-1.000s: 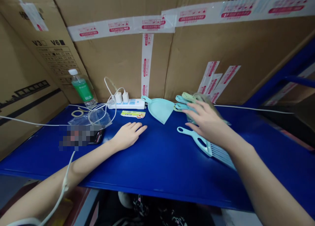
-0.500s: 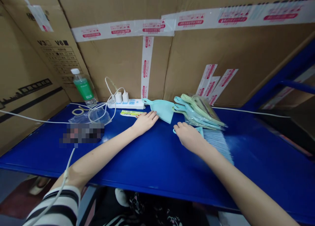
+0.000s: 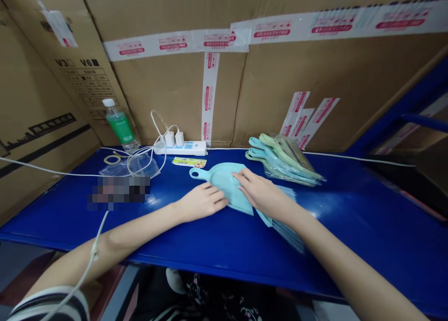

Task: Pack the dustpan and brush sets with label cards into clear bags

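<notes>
A light blue dustpan [image 3: 224,175] lies on the blue table with its looped handle to the left. My left hand [image 3: 203,200] is closed on its near edge, fingers curled over the rim. Over the dustpan's right part, my right hand [image 3: 259,192] is closed around the handle of a light blue hand brush [image 3: 287,234]. The brush's bristles fan out below that wrist towards the near right. Most of the brush handle is hidden under my fingers.
Beyond my right hand sit several plastic-wrapped dustpan and brush sets [image 3: 280,160]. A white power strip [image 3: 185,148], a yellow label strip [image 3: 189,162], a bottle [image 3: 121,127] and tangled white cable [image 3: 147,148] are at the back left. Cardboard [image 3: 175,87] walls the table's rear.
The dustpan has come away from the power strip towards me, with my left hand. My right hand has moved left with the brush, bringing it over the dustpan.
</notes>
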Demonstrator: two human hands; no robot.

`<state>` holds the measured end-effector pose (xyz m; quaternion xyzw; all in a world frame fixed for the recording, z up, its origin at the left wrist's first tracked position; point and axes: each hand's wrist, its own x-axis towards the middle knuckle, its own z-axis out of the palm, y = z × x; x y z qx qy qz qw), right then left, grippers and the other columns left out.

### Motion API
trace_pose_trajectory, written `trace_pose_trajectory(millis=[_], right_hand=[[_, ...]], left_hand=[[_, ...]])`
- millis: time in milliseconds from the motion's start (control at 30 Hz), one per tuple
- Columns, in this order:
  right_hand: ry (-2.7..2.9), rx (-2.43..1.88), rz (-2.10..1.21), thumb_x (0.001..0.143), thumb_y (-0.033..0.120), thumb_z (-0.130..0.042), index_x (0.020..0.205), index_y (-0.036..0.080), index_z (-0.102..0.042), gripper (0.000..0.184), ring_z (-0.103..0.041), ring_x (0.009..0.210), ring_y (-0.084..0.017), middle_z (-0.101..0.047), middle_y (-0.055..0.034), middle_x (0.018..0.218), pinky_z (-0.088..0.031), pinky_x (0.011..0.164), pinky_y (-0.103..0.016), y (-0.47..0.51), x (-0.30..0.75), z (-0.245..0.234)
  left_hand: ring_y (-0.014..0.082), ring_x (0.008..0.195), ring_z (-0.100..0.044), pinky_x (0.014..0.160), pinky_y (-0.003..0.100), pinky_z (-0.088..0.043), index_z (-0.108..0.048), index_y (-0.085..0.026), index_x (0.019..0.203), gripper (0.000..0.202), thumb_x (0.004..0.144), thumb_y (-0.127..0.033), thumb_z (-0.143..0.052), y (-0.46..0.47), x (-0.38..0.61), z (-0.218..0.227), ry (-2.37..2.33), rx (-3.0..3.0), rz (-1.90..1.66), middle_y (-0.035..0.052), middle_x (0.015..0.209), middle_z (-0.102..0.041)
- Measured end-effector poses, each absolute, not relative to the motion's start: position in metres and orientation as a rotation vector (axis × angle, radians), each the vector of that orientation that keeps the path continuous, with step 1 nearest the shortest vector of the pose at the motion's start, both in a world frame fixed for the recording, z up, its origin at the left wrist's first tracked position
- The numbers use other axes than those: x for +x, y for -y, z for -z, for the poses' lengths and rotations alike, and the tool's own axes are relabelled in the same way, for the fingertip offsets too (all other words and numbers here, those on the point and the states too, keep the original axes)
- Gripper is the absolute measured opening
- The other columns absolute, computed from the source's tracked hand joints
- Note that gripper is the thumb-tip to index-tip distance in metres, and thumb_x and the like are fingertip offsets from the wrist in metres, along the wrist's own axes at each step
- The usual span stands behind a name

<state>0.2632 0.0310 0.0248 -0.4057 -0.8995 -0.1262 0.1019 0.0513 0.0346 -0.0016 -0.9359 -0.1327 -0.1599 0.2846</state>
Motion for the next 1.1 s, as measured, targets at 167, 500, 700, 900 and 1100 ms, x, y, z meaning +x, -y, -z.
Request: trace_pose_trajectory(millis=[167,500,700,900,1100], right_hand=[[2.620,-0.967,0.247,0.092,0.013,-0.035,0.126,0.012,-0.048,0.036,-0.061,0.086,-0.021,-0.059,-0.0119,0.099,-0.052,0.069,-0.032,-0.024,0.241,-0.014],[2.624,-0.961,0.037,0.092,0.013,-0.037,0.133,0.012,-0.047,0.042,-0.054,0.100,-0.025,-0.060,-0.0132,0.104,-0.051,0.084,-0.043,-0.028,0.190,-0.013],[2.528,-0.961,-0.147,0.091,0.018,-0.046,0.126,0.018,-0.054,0.036,-0.055,0.099,-0.025,-0.063,-0.0105,0.105,-0.051,0.086,-0.043,-0.040,0.174,-0.011],[2.630,-0.985,-0.204,0.094,0.035,-0.043,0.133,0.016,-0.049,0.044,-0.046,0.123,-0.028,-0.053,-0.0156,0.131,-0.042,0.099,-0.051,-0.039,0.201,-0.012],[2.779,-1.054,-0.290,0.094,0.051,-0.035,0.146,0.021,-0.031,0.060,-0.012,0.142,-0.031,-0.028,-0.0120,0.153,-0.022,0.108,-0.062,-0.029,0.225,-0.005]], left_hand=[[0.0124,0.073,-0.060,0.070,0.027,-0.043,-0.062,-0.013,0.098,0.019,0.093,-0.009,-0.044,-0.002,0.032,-0.002,0.218,-2.606,0.629,0.0017,0.079,-0.067],[0.0180,0.090,-0.057,0.081,0.034,-0.047,-0.060,-0.018,0.098,0.021,0.093,-0.024,-0.040,-0.031,-0.025,-0.016,1.314,-2.683,1.055,0.0067,0.095,-0.062],[0.0144,0.072,-0.058,0.070,0.028,-0.048,-0.053,-0.016,0.111,0.033,0.094,-0.038,-0.034,-0.040,-0.027,-0.001,1.806,-3.097,1.125,0.0017,0.083,-0.063],[0.0117,0.062,-0.054,0.061,0.023,-0.044,-0.057,-0.016,0.101,0.032,0.090,-0.040,-0.040,-0.038,-0.023,-0.004,1.857,-3.213,1.231,-0.0021,0.070,-0.056],[0.0080,0.046,-0.046,0.045,0.019,-0.035,-0.058,-0.015,0.092,0.038,0.090,-0.049,-0.042,-0.039,-0.022,0.000,1.995,-3.360,1.193,-0.0060,0.056,-0.049]])
